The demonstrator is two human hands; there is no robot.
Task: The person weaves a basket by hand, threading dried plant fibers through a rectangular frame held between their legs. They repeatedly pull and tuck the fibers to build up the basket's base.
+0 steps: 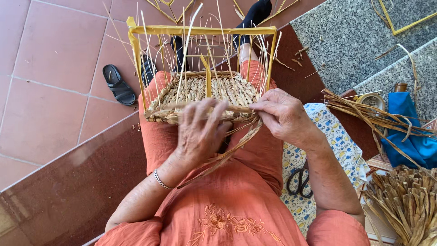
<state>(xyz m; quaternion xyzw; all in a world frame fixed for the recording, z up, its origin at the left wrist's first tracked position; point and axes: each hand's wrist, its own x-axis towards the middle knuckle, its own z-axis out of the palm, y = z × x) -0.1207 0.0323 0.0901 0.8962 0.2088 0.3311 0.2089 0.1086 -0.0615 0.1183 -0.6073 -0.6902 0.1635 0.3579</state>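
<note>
Half-woven tan straw basket [205, 93] with yellow rectangular frame [200, 30] and upright stakes rests on the lap of a seated person in orange clothing, directly under both hands. Left hand [200, 130] lies curled over the near rim, fingers pressing the weave; right hand [284, 116] pinches a flat straw strand [236, 109] at the rim. Surroundings: reddish floor tiles [50, 50], black sandal [118, 84], black scissors [299, 181] on patterned cloth [334, 136], straw bundle [405, 200] at right.

Half-woven straw basket [205, 93] sitting on the lap, flat oval base done in pale braided weave, thin stakes sticking up inside a yellow rectangular frame [200, 31]. Loose straw strands [227, 152] trail off its near edge.
</note>
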